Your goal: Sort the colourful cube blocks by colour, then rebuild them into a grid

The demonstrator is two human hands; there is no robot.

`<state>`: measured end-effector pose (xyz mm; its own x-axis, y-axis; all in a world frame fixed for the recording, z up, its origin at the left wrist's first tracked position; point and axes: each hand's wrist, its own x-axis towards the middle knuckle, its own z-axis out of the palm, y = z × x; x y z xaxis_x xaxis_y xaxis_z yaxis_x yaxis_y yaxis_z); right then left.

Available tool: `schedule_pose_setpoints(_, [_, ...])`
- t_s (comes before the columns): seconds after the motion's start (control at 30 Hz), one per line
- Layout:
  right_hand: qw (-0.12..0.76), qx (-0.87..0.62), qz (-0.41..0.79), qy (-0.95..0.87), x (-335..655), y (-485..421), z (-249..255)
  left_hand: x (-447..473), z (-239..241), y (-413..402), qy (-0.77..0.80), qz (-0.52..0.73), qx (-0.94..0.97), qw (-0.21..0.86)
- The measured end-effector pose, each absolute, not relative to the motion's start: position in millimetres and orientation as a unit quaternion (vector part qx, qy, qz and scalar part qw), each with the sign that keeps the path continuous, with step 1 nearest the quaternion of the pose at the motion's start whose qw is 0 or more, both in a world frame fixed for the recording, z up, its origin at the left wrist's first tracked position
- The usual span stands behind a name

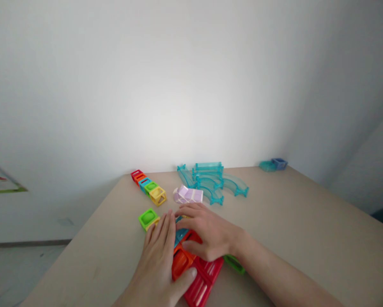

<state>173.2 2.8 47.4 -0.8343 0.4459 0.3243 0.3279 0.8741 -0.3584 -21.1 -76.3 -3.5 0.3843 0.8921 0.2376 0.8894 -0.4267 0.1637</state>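
Note:
A group of joined plastic toy blocks [182,261] in red, orange and blue lies on the table near me. My left hand [159,251] is laid along its left side, fingers straight and close together, thumb spread over the red part. From the right, my right hand [207,230] reaches across the blocks with bent fingers on the blue part and its thumb by the orange one. The right palm hides some of the blocks. Beyond my left fingertips sits a green block [148,218] with a yellow one partly covered. Another green block [234,264] shows under my right wrist.
A row of coloured blocks [145,185] lies at the back left. Near it are a lilac piece [188,195] and clear teal track pieces [208,181]. At the far right corner stand a blue block [279,163] and a teal piece [267,166]. A white wall [191,85] borders the table.

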Motion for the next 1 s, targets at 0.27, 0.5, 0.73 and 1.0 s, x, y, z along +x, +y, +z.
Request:
schedule_pose_setpoints(0.27, [0.171, -0.190, 0.209, -0.944, 175.8, 6.1, 47.7, -23.5, 12.6, -75.4, 0.538, 0.115, 0.834, 0.046])
schedule_pose_setpoints(0.5, [0.163, -0.201, 0.215, -0.942, 173.2, 6.2, 49.6, -25.9, 13.8, -75.3, 0.555, 0.108, 0.822, 0.062])
schedule_pose_setpoints(0.73, [0.169, -0.202, 0.224, -0.938, 173.9, 6.7, 48.2, -28.7, 10.2, -76.2, 0.547, 0.118, 0.827, 0.049])
schedule_pose_setpoints(1.0, [0.179, -0.203, 0.204, -0.941, 174.8, 7.4, 46.7, -36.0, 12.8, -71.8, 0.543, 0.120, 0.829, 0.050])
